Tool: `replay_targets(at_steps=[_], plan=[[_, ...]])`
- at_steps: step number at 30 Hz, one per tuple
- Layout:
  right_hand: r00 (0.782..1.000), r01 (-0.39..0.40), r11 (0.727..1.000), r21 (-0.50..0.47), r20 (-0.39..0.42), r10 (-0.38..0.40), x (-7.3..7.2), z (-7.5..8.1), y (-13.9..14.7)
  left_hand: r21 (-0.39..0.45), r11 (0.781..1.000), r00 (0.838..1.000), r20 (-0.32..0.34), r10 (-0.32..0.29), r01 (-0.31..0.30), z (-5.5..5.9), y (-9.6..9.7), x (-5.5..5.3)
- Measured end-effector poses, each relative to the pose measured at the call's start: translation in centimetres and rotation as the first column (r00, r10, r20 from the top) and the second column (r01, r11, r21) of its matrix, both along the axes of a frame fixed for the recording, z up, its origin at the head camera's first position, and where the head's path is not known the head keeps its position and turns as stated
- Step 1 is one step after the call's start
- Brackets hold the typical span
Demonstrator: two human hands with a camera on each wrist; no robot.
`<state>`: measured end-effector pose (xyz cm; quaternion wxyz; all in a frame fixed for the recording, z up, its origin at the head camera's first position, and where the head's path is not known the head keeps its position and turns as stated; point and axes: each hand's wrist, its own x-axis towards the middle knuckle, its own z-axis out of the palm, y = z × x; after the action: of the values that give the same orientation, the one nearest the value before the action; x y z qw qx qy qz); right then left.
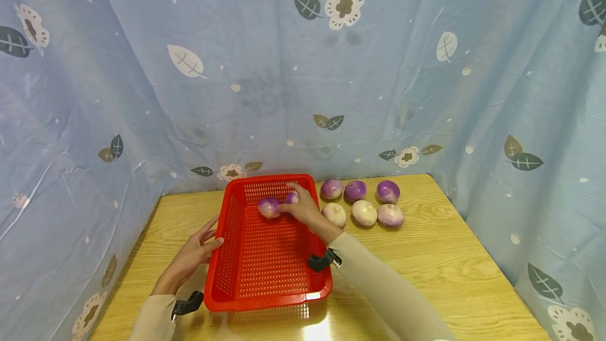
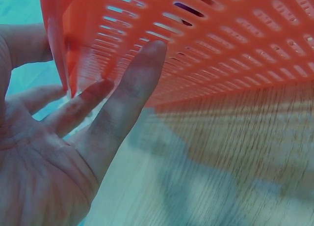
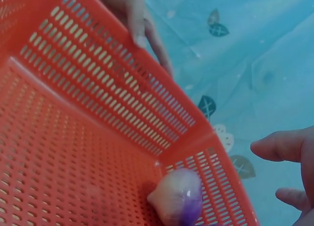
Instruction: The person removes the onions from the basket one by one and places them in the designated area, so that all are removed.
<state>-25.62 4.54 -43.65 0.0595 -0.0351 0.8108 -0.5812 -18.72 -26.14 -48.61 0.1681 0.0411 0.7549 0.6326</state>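
Note:
My left hand (image 1: 191, 250) holds the left side of a red slotted plastic basket (image 1: 265, 257), with the thumb at the rim. In the left wrist view, fingers (image 2: 122, 103) lie along the basket's slotted outer surface. Over the basket's far right part reaches my right hand (image 1: 305, 212), thumb and fingers spread. Beside its thumb lies one purple-and-white turnip (image 1: 269, 208); another turnip (image 1: 291, 198) is partly hidden under the hand. From the right wrist, a turnip (image 3: 179, 199) shows inside the basket, apart from the spread fingers.
Right of the basket, several more turnips stand on the wooden table (image 1: 426, 257) in two rows: purple ones (image 1: 355, 191) behind, paler ones (image 1: 364, 213) in front. A blue patterned curtain (image 1: 265, 67) encloses the table at the back and both sides.

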Motion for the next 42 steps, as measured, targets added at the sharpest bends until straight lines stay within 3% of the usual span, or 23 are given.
replay_targets(at_steps=[15, 26, 32, 42], plan=[[0.997, 0.017, 0.996, 0.085, 0.074, -0.023, -2.5, -1.6, -1.0, 0.013, 1.0, 1.0, -0.003, -0.009, 0.009, 0.2, 0.1, 0.0], [0.992, 0.011, 0.998, 0.068, 0.128, -0.02, -3.2, -2.6, -1.4, -0.021, 1.0, 1.0, -0.001, 0.013, -0.013, 0.0, 0.1, 0.1], [0.984, 0.023, 1.0, 0.022, 0.175, -0.026, -3.7, -3.4, -1.5, -0.017, 1.0, 1.0, -0.01, 0.01, -0.011, -0.1, 0.2, 0.1], [0.958, -0.018, 0.999, 0.033, 0.288, 0.008, -4.0, -3.9, -1.6, -0.025, 0.999, 1.0, -0.006, 0.025, -0.026, 0.0, 0.4, 0.2]])
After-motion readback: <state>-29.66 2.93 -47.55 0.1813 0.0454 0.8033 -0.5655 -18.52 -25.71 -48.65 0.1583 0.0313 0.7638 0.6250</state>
